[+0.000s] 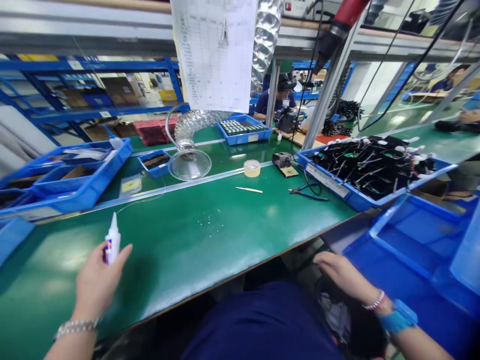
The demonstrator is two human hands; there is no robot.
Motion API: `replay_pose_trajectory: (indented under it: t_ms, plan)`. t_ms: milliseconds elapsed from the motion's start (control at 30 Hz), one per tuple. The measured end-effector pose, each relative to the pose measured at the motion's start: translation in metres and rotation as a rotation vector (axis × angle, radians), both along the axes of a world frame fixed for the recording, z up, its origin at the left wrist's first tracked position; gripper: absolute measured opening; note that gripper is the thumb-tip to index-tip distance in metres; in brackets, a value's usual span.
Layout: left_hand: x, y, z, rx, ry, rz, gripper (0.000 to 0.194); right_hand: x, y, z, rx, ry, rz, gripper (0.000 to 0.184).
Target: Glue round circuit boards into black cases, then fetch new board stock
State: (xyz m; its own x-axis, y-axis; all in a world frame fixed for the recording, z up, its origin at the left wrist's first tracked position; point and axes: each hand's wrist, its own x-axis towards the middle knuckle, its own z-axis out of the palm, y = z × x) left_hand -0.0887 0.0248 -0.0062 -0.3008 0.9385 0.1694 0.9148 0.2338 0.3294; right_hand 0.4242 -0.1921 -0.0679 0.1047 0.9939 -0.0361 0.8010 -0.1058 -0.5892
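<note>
My left hand [98, 282] grips a small white glue bottle [113, 242] with a pointed nozzle, held upright over the left part of the green workbench [180, 255]. My right hand [339, 272] hangs off the bench's front edge at the right, near a blue bin [403, 240]. Its fingers look loosely bent, and nothing shows in it. On the bench between my hands lie small white crumbs [210, 222]. Farther back are a thin pointed wooden stick [249, 190], a roll of clear tape [252, 169] and blue-handled cutters [309, 194].
A blue tray [352, 192] heaped with black wired parts occupies the right side. Blue bins [80, 185] stand at the left. A foil duct [191, 125] ends in a clear hood [190, 165] over the bench. Red-handled tool [337, 30] hangs overhead. A co-worker [279, 97] sits opposite.
</note>
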Motion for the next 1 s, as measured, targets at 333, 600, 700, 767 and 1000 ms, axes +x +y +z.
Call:
replay_pose_trajectory:
  t_ms: [333, 600, 700, 767, 1000]
  plan:
    - [-0.006, -0.068, -0.047, -0.016, 0.041, -0.074, 0.038, -0.062, 0.267, 0.052, 0.213, -0.369, 0.201, 0.026]
    - [-0.005, -0.067, -0.045, -0.055, -0.194, -0.085, 0.032, -0.078, 0.348, 0.046, 0.048, -0.431, 0.374, 0.020]
    - [0.005, -0.056, -0.021, -0.162, -0.381, 0.066, 0.030, -0.117, 0.356, 0.048, -0.216, 0.022, 0.405, 0.012]
    - [0.012, -0.047, 0.008, -0.227, -0.542, 0.186, 0.025, -0.161, 0.350, 0.051, -0.471, 0.488, 0.391, 0.011]
    - [-0.019, -0.059, 0.126, -0.340, -0.869, 0.248, 0.017, -0.352, 0.321, 0.065, -1.008, 0.885, 0.554, 0.010]
